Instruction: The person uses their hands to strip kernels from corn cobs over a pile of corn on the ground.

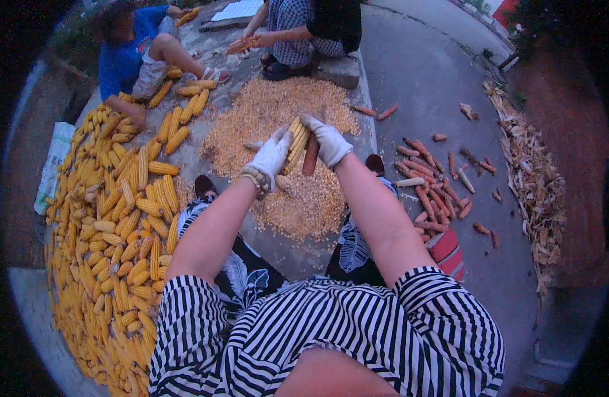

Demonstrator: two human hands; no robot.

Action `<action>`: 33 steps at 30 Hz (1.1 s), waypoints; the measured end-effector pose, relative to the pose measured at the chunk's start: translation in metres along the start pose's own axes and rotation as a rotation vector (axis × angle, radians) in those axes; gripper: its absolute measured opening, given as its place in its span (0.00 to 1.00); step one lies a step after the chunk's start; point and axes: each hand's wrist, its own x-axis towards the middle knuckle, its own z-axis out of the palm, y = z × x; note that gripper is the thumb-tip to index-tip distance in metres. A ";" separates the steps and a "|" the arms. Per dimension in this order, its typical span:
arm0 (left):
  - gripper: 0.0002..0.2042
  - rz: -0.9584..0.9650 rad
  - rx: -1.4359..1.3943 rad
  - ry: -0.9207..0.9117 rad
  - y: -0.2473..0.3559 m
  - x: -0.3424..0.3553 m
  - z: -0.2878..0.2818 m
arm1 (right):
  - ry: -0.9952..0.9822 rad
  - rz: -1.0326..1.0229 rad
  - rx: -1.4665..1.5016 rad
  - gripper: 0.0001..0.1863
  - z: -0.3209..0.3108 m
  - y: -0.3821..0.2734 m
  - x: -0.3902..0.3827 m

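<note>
Both my hands wear white gloves and meet over a spread of loose corn kernels (291,208). My left hand (268,161) grips a yellow corn ear (297,137), held at a slant. My right hand (326,141) is closed around the top of a bare reddish cob (310,157), which lies against the ear's right side. The fingertips of both hands are partly hidden by what they hold.
A large pile of yellow ears (106,264) lies left, reddish bare cobs (433,195) right, dry husks (536,205) farther right. Two people (136,56) (318,30) sit ahead, handling corn. A white sack (53,165) is at far left, a red-grey striped item (443,251) near my right arm.
</note>
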 end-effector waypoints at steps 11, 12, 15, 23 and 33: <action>0.27 -0.056 -0.234 -0.034 0.008 -0.002 0.018 | 0.094 0.067 0.429 0.17 0.007 -0.007 0.001; 0.27 -0.049 -0.188 -0.040 0.002 0.001 0.014 | -0.033 0.125 0.407 0.15 0.002 -0.008 0.004; 0.29 -0.058 -0.278 -0.138 0.015 0.006 0.016 | -0.136 -0.038 0.155 0.15 -0.020 -0.006 0.010; 0.32 0.042 -0.128 -0.122 -0.009 0.013 0.022 | 0.092 0.091 0.089 0.19 -0.002 -0.017 -0.006; 0.25 -0.030 -0.291 -0.078 -0.004 0.007 0.028 | 0.179 0.021 0.062 0.20 0.010 -0.017 -0.024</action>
